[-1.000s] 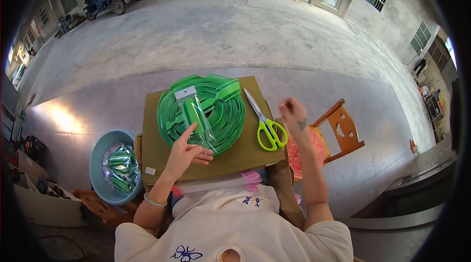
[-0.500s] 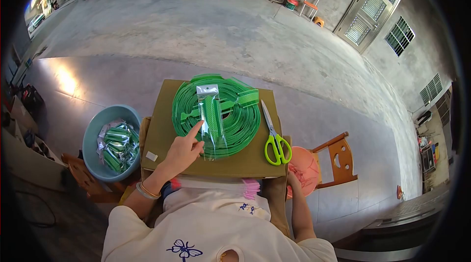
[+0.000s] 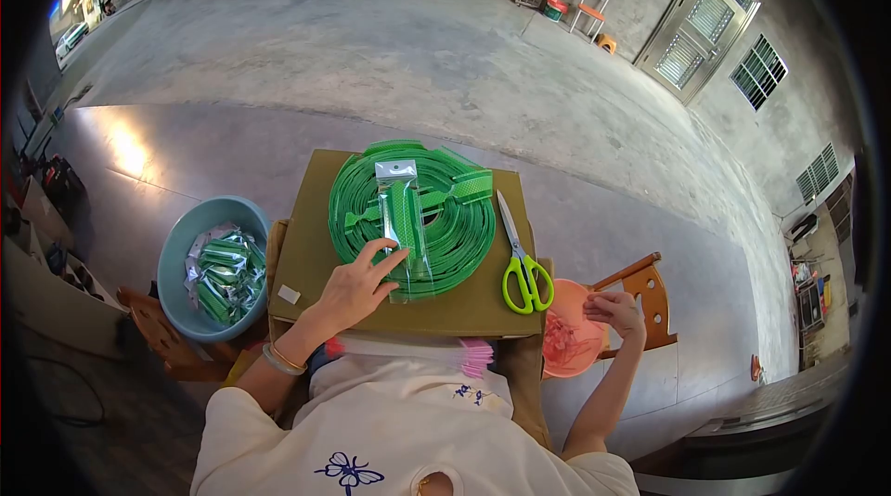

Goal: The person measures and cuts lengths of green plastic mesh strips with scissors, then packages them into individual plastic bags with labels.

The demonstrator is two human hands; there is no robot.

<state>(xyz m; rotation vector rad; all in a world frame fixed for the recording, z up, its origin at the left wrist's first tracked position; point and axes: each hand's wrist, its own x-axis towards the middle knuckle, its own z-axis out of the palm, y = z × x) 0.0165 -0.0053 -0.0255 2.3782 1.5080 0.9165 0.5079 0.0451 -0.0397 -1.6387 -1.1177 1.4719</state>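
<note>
A clear packet [image 3: 405, 208] with a green mesh strip inside lies on a large coil of green mesh ribbon [image 3: 469, 250]. My left hand [image 3: 353, 292] rests at the packet's lower left edge, fingers spread, fingertips on or just over the plastic. My right hand [image 3: 616, 312] is raised over the right side of a pink basin [image 3: 573, 296], thumb and fingers pinched together. Whatever they hold, if anything, is too small to make out. Inside that basin are thin pink strips [image 3: 560, 340]. Green-handled scissors [image 3: 526, 284] lie right of the coil.
The coil sits on a brown box top [image 3: 311, 204]. At left, a blue basin [image 3: 174, 250] holds several filled packets [image 3: 223, 278]. Wooden chairs [image 3: 650, 301] stand on both sides. Pink-edged plastic bags [image 3: 476, 357] lie at my lap.
My right hand has come up out of the pink basin, now pinched above its right side. My left hand has shifted slightly right and down, its pointing finger giving way to spread fingers.
</note>
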